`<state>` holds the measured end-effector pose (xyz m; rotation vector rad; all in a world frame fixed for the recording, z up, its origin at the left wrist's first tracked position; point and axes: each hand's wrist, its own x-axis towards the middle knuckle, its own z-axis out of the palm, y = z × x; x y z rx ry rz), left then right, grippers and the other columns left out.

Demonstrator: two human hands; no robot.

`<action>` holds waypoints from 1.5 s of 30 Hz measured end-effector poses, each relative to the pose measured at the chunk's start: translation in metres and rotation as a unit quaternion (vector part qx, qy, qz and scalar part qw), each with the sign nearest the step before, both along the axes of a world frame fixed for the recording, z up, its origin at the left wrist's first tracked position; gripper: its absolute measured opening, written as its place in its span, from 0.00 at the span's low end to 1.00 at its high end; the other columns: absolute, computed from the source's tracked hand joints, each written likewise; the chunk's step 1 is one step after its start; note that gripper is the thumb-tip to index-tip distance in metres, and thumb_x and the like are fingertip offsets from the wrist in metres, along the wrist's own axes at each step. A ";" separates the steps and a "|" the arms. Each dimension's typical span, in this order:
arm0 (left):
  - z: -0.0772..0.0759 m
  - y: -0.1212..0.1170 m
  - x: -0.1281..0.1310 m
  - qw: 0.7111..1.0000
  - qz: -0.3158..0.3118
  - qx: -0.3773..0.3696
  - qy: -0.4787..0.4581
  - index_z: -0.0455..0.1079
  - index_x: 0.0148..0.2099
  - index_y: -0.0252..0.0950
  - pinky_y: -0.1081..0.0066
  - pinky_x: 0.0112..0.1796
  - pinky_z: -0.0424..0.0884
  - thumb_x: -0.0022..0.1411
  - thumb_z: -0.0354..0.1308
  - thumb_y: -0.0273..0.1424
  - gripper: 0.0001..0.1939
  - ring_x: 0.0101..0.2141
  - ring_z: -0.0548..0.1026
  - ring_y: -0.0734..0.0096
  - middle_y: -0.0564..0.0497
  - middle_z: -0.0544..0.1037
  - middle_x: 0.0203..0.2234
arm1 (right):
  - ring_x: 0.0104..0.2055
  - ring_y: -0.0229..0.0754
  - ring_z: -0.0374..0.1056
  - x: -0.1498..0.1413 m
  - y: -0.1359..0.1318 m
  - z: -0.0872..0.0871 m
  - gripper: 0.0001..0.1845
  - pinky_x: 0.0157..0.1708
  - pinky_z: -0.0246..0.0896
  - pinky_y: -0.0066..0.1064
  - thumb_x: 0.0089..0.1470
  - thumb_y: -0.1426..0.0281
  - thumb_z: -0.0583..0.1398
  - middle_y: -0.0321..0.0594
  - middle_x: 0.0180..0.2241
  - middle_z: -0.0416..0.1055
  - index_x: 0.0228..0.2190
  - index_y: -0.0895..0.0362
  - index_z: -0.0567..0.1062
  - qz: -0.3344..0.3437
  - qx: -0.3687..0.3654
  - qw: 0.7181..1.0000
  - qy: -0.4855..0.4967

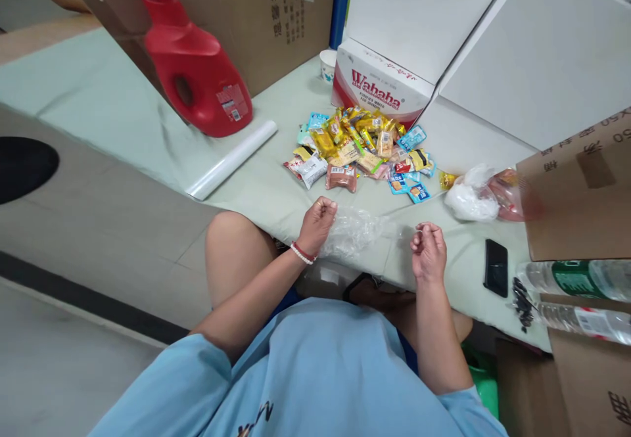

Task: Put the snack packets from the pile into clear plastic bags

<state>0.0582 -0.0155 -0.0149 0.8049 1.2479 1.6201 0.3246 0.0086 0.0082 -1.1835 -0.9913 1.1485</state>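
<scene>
A crumpled clear plastic bag (pixel 352 230) stretches between my hands at the table's near edge. My left hand (pixel 318 223), with a red and a white bracelet at its wrist, is closed in a pinch on the bag's left side. Off to the right, my right hand (pixel 428 250) has its thumb and fingers pressed together, and a thin, see-through edge of the bag seems to run to its fingertips. Just beyond the bag lies a heap of small wrapped snacks (pixel 365 138) in yellow, blue and white packets. One brown snack packet (pixel 341 178) lies nearest to me.
A red jug (pixel 202 62) and a white roll (pixel 234 160) are at the left. Behind the snacks stands a Wahaha carton (pixel 379 85). At the right are a white plastic bag (pixel 473 194), a black phone (pixel 495 267), plastic bottles (pixel 579 279) and a cardboard box (pixel 582 194).
</scene>
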 end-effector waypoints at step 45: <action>-0.016 -0.063 0.054 0.724 -0.411 0.224 0.507 0.76 0.43 0.41 0.59 0.46 0.63 0.70 0.58 0.43 0.12 0.46 0.74 0.57 0.44 0.81 0.41 | 0.57 0.60 0.73 0.116 -0.021 -0.047 0.13 0.55 0.69 0.55 0.51 0.56 0.67 0.54 0.54 0.76 0.33 0.52 0.78 -0.055 -0.055 0.962 -0.261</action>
